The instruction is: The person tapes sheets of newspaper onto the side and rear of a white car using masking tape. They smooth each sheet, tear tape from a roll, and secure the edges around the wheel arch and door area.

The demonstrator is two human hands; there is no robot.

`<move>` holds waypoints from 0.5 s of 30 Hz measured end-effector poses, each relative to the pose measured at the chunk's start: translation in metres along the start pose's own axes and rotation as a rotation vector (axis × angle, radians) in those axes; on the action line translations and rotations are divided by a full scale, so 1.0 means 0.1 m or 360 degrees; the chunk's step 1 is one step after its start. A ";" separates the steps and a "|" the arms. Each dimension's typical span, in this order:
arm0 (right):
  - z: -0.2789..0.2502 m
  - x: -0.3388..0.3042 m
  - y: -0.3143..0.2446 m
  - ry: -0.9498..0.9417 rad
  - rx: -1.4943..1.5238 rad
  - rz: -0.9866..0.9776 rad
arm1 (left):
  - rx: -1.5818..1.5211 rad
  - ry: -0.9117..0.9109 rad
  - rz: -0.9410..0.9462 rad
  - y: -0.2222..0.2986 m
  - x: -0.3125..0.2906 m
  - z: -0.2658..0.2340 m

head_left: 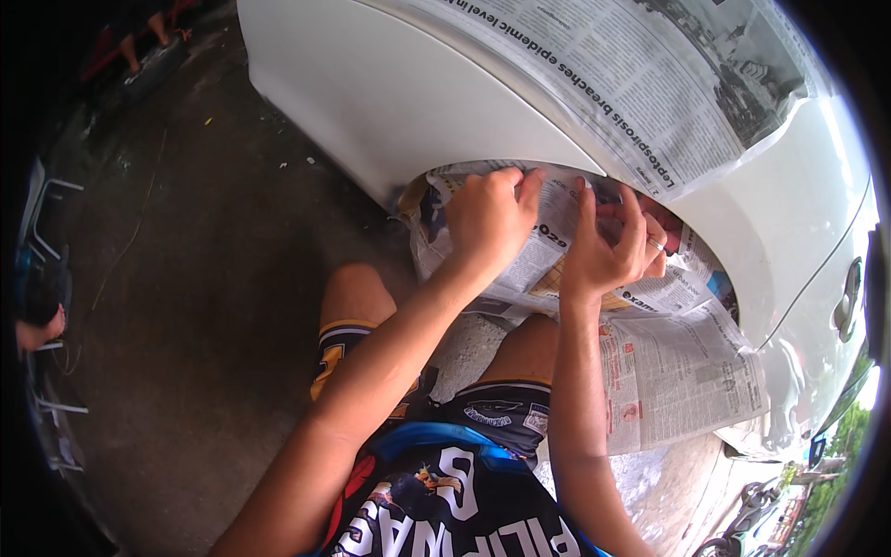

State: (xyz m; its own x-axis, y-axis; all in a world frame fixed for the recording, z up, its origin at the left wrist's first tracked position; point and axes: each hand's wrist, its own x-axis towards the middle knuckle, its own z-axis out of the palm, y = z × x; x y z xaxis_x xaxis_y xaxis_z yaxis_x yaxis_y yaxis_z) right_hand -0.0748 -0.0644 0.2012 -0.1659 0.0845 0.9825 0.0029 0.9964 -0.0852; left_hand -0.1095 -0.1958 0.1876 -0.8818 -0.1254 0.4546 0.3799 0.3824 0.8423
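A white car fender [371,84] curves around a wheel arch in front of me. Sheets of newspaper [520,269] cover the wheel opening and hang down below it. My left hand [492,218] is closed at the top of the arch, its thumb and forefinger pinching the newspaper's upper edge by the rim. Just right of it, my right hand [613,246] wears a ring and has its thumb and forefinger stretched up apart against the arch's edge. Its other fingers are bent near the paper. Behind the right hand, a dark gap shows between paper and arch.
More newspaper [640,102] lies over the upper body panel. A car door handle [848,299] is at the right. Metal-legged furniture [56,223] stands at the left edge, near another person's foot [42,330]. A motorcycle [747,520] is at the lower right.
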 end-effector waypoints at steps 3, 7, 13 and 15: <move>0.01 0.00 -0.01 0.0014 0.0001 0.0031 | -0.0001 0.0011 0.0014 -0.01 0.01 0.00; 0.04 0.01 -0.01 0.0077 -0.0024 0.0070 | -0.0022 -0.0019 -0.0015 -0.02 0.01 -0.01; 0.09 0.00 0.02 0.0092 -0.0002 0.0208 | -0.0009 -0.0055 -0.0059 0.00 0.00 -0.03; 0.11 0.00 0.04 0.0094 0.0097 0.0222 | 0.0010 -0.0066 -0.0061 0.00 0.01 -0.03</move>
State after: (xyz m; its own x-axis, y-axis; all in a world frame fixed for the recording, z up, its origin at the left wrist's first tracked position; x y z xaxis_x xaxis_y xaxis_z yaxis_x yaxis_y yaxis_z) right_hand -0.0852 -0.0609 0.1992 -0.1096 0.2242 0.9684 -0.0382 0.9726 -0.2295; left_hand -0.1093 -0.1986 0.1890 -0.9066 -0.1020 0.4096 0.3440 0.3838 0.8570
